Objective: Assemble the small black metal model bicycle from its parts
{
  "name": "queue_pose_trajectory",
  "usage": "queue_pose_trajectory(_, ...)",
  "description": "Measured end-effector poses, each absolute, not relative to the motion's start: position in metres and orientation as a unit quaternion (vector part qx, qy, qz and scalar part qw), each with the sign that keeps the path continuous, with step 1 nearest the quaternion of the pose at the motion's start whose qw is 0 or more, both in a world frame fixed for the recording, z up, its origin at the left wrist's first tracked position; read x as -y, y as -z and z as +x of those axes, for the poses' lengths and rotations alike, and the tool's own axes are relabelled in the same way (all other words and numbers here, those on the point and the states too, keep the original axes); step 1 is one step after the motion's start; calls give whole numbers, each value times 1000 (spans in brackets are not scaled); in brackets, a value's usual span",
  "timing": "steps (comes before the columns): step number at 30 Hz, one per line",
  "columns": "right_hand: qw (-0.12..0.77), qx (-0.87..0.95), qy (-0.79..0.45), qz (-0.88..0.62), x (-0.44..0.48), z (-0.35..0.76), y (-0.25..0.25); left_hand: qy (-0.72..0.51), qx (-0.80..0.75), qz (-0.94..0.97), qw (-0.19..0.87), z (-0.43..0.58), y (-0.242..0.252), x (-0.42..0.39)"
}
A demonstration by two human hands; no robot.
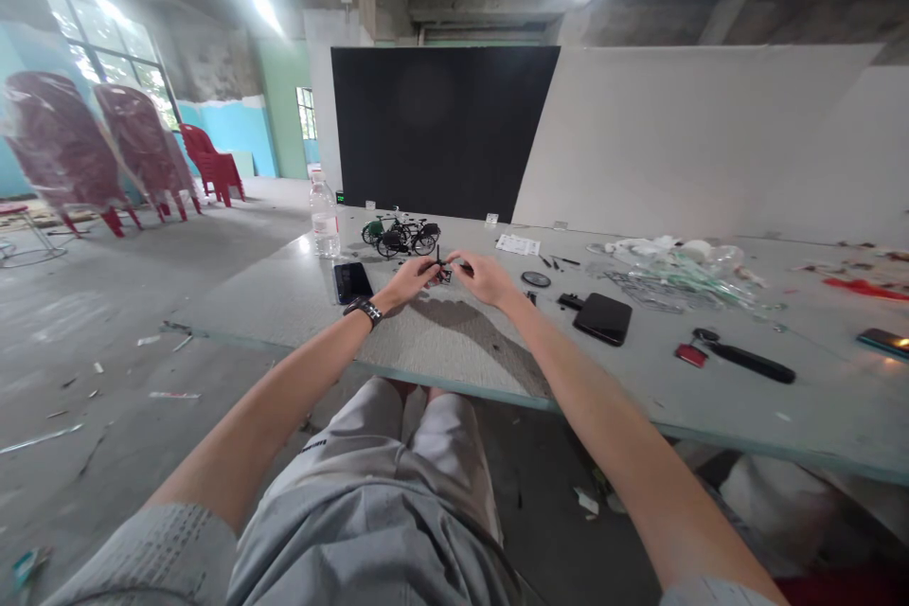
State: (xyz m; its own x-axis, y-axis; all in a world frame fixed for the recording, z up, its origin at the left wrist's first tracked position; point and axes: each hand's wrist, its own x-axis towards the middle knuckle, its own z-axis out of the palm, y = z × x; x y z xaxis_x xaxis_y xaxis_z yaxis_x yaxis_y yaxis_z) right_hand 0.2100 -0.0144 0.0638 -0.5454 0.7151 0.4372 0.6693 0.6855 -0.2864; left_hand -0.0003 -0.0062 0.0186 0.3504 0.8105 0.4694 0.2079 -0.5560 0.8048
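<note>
Over the table (284,294), my left hand (410,280) has its fingers closed on a small dark model part (441,273), which looks like a piece of a miniature bicycle frame. My right hand (483,276) meets it from the other side, thumb and forefinger pinched at the top of the same part. Fine details between the fingertips are too small to make out. Just behind the hands stand small black model bicycles (408,235). A small black wheel (535,279) lies to the right of my right hand.
A phone (353,282) and a water bottle (325,218) are on the left. To the right lie a black case (603,317), a black-handled tool (753,362), clear plastic bags (696,270) and a paper sheet (518,245). A black panel (440,128) stands behind.
</note>
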Motion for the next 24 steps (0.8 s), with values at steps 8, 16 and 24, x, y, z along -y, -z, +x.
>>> queue_pose_trajectory(8,253,882,-30,-395,13,210,-62,-466,-328,759,317,-1,-17,5)
queue_pose_trajectory(16,231,896,45,-378,17,209,-63,-475,-345,751,303,-1,-16,6)
queue_pose_trajectory(24,265,884,-41,-383,17,207,-58,-456,-382,783,184,-2,-23,18)
